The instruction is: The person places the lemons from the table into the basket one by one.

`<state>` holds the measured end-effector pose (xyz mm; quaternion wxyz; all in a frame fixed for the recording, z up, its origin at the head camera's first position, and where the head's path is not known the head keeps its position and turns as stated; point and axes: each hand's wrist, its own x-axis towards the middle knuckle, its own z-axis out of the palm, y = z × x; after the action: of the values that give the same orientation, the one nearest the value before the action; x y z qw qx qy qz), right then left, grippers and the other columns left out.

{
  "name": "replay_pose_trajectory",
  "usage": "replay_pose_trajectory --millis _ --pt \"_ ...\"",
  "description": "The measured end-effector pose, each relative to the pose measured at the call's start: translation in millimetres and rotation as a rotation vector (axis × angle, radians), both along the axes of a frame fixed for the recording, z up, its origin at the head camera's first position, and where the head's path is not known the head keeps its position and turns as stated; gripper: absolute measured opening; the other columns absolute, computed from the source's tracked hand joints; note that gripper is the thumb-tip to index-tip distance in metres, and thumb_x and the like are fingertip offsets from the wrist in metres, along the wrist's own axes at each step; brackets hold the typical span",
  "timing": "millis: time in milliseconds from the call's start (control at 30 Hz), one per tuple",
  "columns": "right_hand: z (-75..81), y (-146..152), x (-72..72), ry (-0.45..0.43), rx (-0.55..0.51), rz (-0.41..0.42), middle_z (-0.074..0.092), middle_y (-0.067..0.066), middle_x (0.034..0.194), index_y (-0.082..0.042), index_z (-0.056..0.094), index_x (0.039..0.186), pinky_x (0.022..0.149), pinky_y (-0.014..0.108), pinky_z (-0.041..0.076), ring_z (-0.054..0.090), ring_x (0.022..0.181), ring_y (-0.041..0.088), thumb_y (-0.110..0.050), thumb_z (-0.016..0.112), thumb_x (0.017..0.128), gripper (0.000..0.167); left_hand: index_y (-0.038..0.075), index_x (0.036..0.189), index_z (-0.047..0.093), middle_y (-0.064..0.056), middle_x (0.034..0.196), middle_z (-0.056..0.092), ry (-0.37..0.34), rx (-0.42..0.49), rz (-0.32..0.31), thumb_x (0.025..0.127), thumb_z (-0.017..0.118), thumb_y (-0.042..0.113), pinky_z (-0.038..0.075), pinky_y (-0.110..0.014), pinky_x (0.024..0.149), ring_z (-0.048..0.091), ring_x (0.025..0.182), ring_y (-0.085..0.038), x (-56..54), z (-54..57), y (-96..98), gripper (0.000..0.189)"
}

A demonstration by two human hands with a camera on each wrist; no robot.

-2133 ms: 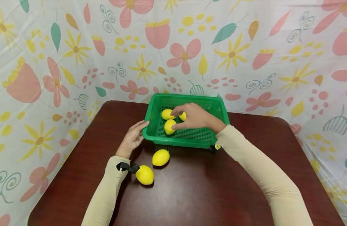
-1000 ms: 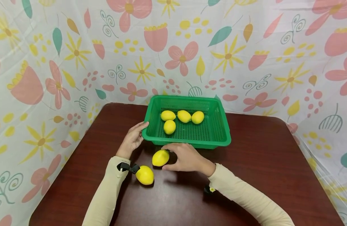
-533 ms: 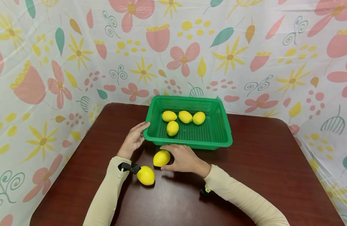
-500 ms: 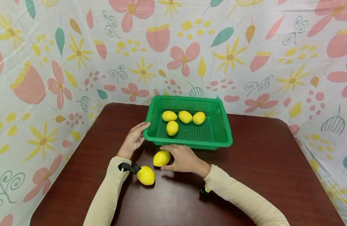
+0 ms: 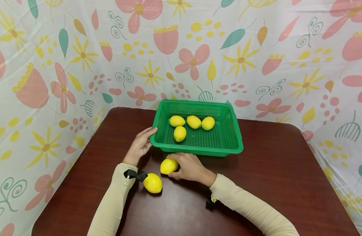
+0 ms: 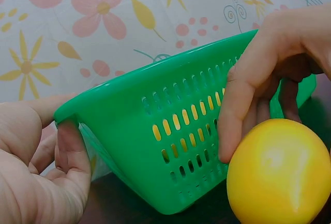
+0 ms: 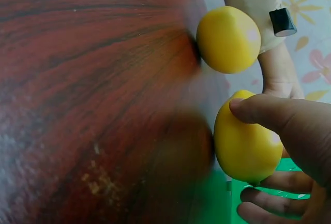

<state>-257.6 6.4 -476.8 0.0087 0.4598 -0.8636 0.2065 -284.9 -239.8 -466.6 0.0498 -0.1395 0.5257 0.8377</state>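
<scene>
My left hand (image 5: 138,146) grips the left rim of a green plastic basket (image 5: 195,151), thumb and fingers on either side of the edge in the left wrist view. In front of the basket, my right hand (image 5: 190,166) holds a yellow lemon (image 5: 168,166) on the table, its thumb (image 7: 253,109) on one side and fingers on the other. Another lemon (image 5: 153,183) lies nearer, beside the left wrist. Inside the basket sit several lemons (image 5: 194,122), three in a back row and one in front. Slots in the basket wall (image 6: 124,136) show yellow behind them.
A dark reddish-brown table (image 5: 275,164) carries everything. Behind and at both sides hangs a white curtain (image 5: 110,82) with a flower print. A small black device (image 5: 135,175) is strapped at the left wrist, close to the nearer lemon.
My right hand has come out of the basket and down to the lemon in front of it, closing round it. My left hand has stayed on the rim.
</scene>
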Motion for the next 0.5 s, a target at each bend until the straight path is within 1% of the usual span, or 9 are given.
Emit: replay_pose_trajectory --millis 133,267,500 --pt "-1.8 2 0.4 0.006 -0.014 -0.008 0.072 -0.001 0.109 -0.020 0.070 0.124 0.070 0.028 0.057 0.066 0.088 0.011 -0.046 0.087 0.079 0.055 0.006 0.152 0.044 0.003 0.098 0.066 -0.001 0.001 -0.001 0.104 0.063 0.023 0.056 -0.017 0.075 0.062 0.075 -0.004 0.0 -0.3 0.0 0.054" --pt "-0.8 4 2.7 0.008 -0.028 -0.004 0.072 -0.001 0.110 -0.019 0.071 0.122 0.072 0.029 0.057 0.066 0.090 0.011 -0.048 0.087 0.078 0.056 0.006 0.152 0.044 0.003 0.098 0.067 0.001 0.002 -0.010 0.105 0.063 0.023 0.056 -0.017 0.075 0.062 0.076 -0.004 0.3 -0.9 0.1 0.054" --pt "12.3 11 10.6 0.036 -0.057 0.010 0.073 -0.002 0.114 -0.018 0.072 0.122 0.077 0.031 0.059 0.068 0.098 0.014 -0.051 0.087 0.076 0.059 0.006 0.153 0.044 0.003 0.097 0.066 0.004 0.005 -0.012 0.105 0.063 0.023 0.056 -0.017 0.075 0.062 0.075 -0.004 0.2 -1.3 -0.9 0.054"
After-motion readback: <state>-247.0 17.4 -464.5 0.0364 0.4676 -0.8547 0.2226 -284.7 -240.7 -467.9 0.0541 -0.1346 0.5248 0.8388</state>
